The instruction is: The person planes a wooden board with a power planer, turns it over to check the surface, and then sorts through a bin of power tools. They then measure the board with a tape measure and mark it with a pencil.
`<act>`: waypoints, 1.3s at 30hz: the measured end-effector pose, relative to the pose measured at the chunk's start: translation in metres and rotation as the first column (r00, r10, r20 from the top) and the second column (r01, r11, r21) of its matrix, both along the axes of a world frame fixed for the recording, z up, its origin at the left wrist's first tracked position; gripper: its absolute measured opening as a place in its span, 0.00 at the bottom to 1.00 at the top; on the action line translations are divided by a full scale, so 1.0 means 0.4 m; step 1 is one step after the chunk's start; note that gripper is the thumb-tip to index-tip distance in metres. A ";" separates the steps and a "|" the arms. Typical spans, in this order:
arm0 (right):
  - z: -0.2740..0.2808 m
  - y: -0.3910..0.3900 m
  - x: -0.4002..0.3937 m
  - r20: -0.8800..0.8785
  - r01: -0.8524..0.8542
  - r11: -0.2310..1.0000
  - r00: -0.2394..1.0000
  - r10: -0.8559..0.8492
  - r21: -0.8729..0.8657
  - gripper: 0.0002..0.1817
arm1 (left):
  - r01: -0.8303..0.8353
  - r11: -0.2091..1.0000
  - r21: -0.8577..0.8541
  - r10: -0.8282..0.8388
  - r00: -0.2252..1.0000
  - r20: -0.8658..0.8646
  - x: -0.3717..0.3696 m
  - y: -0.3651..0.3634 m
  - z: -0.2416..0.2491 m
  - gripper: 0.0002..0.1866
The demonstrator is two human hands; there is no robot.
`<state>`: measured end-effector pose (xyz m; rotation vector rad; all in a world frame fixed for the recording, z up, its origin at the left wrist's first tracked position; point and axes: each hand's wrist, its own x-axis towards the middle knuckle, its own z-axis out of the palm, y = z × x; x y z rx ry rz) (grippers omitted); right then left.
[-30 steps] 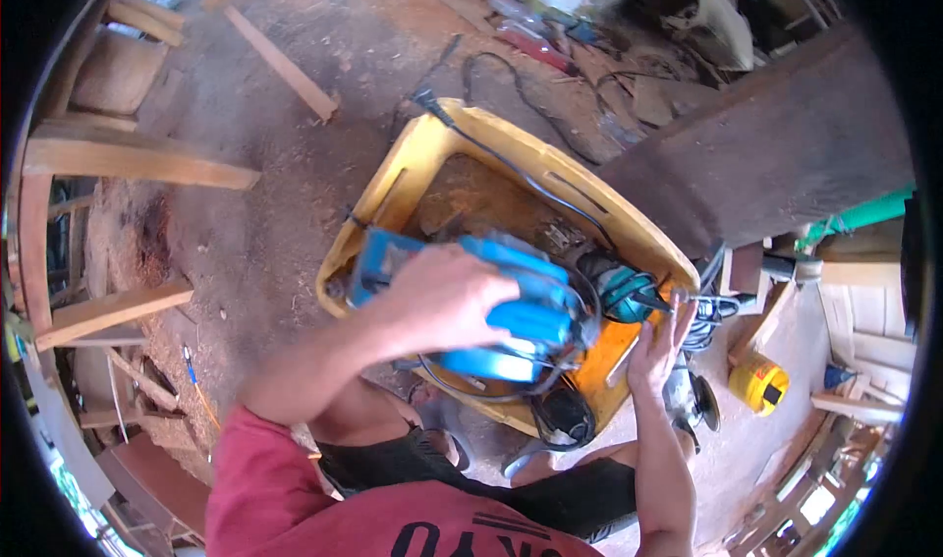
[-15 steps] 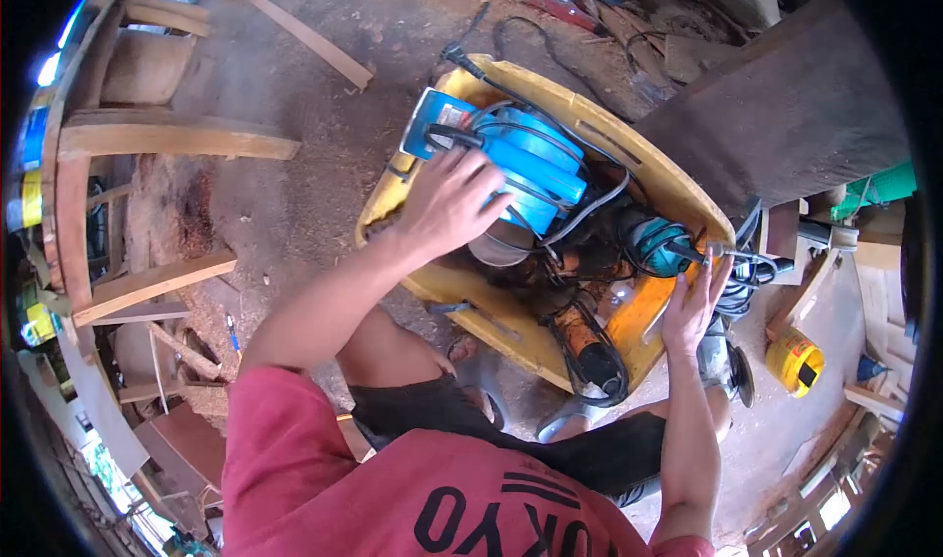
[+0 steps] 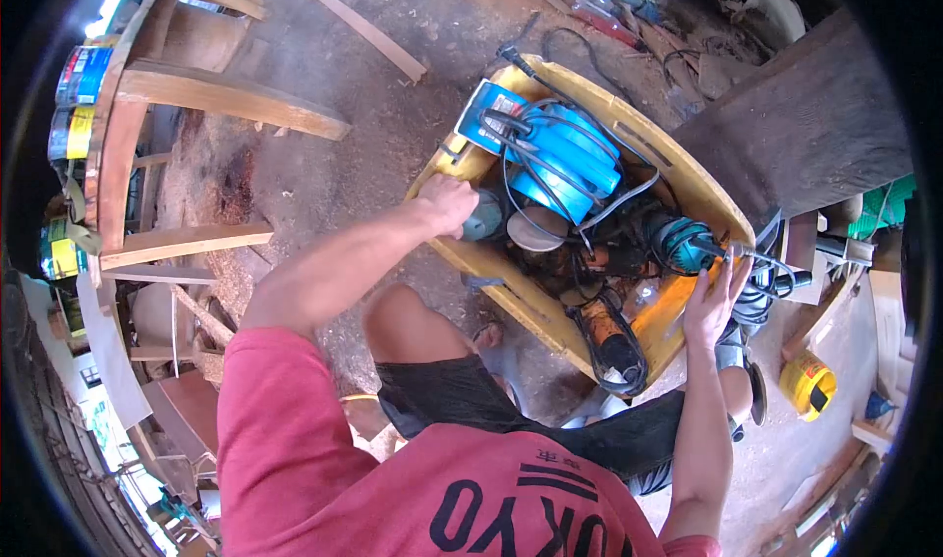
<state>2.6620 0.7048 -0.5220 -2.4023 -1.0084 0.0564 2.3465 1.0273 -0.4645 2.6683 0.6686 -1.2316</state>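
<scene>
My left hand (image 3: pixel 447 203) is curled closed at the left end of a yellow tub (image 3: pixel 530 323), over its rim. Against its fingers sits a rounded grey-green tool body (image 3: pixel 482 217); whether they grip this or the rim is hidden. My right hand (image 3: pixel 709 305) lies along the tub's right end, fingers stretched out over the edge. Within the tub are a blue power tool (image 3: pixel 575 169) with its black cord looped over it, a round pale disc (image 3: pixel 536 230), a teal power tool (image 3: pixel 685 245) and an orange-and-black power tool (image 3: pixel 609 336).
A large dark wooden beam (image 3: pixel 801 125) stands beyond the tub on the right. Wooden frame legs (image 3: pixel 231 100) jut in from the left. A yellow bucket (image 3: pixel 808 385) sits on the floor at right, and a wood strip (image 3: pixel 368 31) lies at the back.
My left hand has come off the blue power tool and moved down to the tub's left end, closing there. My right hand stays on the right end. The whole view has shifted.
</scene>
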 end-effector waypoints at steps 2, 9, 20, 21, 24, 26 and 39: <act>-0.001 0.001 -0.002 -0.002 0.008 1.000 1.000 -0.008 -0.002 0.32 | -0.052 0.999 -0.002 0.052 0.999 0.004 0.003 -0.018 0.007 0.20; 0.007 0.007 -0.006 -0.037 0.013 1.000 0.999 -0.012 0.024 0.32 | -0.086 0.996 0.036 0.085 0.995 0.048 0.026 -0.048 0.078 0.14; 0.004 0.003 0.001 -0.021 -0.001 0.999 1.000 0.002 0.047 0.33 | -0.182 0.980 0.077 0.195 0.949 -0.246 0.135 0.026 0.554 0.25; 0.005 0.003 0.002 -0.025 0.001 0.999 1.000 0.000 0.047 0.33 | -0.151 0.983 0.103 0.172 0.956 -0.240 0.138 0.034 0.572 0.25; 0.001 0.000 0.002 -0.038 -0.007 0.997 0.999 0.010 0.077 0.33 | -0.092 0.984 0.152 0.122 0.971 -0.207 0.134 0.062 0.616 0.27; -0.006 -0.001 0.005 -0.033 -0.003 0.997 0.999 0.005 0.079 0.34 | -0.102 0.983 0.153 0.126 0.980 -0.152 0.123 0.087 0.644 0.27; 0.012 0.001 0.004 -0.060 0.026 0.997 0.998 -0.022 0.079 0.35 | -0.344 0.921 -0.181 0.296 0.923 -0.246 0.125 0.023 0.473 0.22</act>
